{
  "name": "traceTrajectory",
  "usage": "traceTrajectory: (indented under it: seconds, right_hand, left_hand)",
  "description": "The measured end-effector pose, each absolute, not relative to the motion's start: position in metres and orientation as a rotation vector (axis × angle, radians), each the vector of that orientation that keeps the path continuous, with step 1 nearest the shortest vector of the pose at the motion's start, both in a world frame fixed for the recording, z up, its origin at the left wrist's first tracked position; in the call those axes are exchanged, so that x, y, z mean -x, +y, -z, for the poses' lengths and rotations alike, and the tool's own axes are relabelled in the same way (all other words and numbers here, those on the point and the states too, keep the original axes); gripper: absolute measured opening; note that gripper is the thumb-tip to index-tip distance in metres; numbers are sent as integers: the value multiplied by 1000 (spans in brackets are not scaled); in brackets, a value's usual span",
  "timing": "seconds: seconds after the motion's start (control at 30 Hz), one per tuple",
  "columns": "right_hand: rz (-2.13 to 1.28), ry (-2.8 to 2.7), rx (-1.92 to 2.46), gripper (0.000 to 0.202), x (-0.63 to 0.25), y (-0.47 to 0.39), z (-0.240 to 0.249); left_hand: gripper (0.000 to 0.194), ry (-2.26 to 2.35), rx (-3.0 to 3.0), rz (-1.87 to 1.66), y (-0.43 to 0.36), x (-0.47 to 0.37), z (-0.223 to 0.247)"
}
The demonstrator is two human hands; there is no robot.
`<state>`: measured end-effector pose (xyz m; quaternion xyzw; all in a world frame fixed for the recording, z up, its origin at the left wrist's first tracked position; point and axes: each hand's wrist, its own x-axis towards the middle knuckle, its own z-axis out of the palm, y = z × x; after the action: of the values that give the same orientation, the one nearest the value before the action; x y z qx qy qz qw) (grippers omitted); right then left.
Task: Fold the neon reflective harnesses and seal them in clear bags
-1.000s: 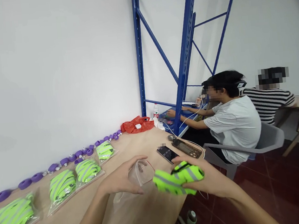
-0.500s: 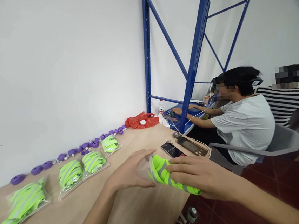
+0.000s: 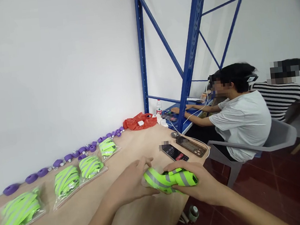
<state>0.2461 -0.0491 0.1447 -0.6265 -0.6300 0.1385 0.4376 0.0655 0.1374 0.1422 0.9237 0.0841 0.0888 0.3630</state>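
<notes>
My right hand (image 3: 199,187) grips a rolled neon-green reflective strap (image 3: 169,179) with grey stripes, held just above the wooden table (image 3: 139,219). My left hand (image 3: 131,183) holds the strap's left end; the clear plastic bag is barely visible between its fingers. Several filled clear bags with green straps (image 3: 66,180) lie in a row to the left on the table.
Purple round parts (image 3: 34,177) line the wall side. A phone (image 3: 174,152) and a dark device (image 3: 190,146) lie near the table's right edge, a red bag (image 3: 137,121) at the far end. Two seated people (image 3: 242,116) work by a blue rack (image 3: 189,52).
My right hand has pushed the green strap leftward into my left hand and the bag it holds. The bag's open mouth, plain a second ago, is now mostly hidden under my fingers.
</notes>
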Motion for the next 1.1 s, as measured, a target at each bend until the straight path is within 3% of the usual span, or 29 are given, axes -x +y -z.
traceTrajectory:
  seconds: [0.17, 0.27, 0.6, 0.77, 0.87, 1.0, 1.1]
  right_hand:
    - [-367, -1389, 1522, 31, -245, -57, -121]
    - [-349, -1385, 1587, 34, -241, -52, -114]
    - [-200, -1217, 1592, 43, -237, -33, -95]
    - [-72, -1329, 1477, 32, -237, -24, -77]
    - [-4, -1408, 1477, 37, -237, -21, -76]
    - [-237, -1553, 1458, 57, -239, -26, -85]
    - [-395, -1526, 1444, 57, -245, -28, -92]
  left_hand:
    - [29, 78, -2388, -203, 125, -72, -149]
    - [19, 68, -2401, -118, 118, -76, -147]
    - [21, 152, -2180, -99, 125, -92, -131]
    - [40, 136, -2234, -227, 122, -96, -119]
    - [46, 138, -2338, -354, 124, -99, -109]
    - [46, 107, -2364, -423, 140, -97, -105]
    - [50, 98, -2330, -430, 147, -94, -108]
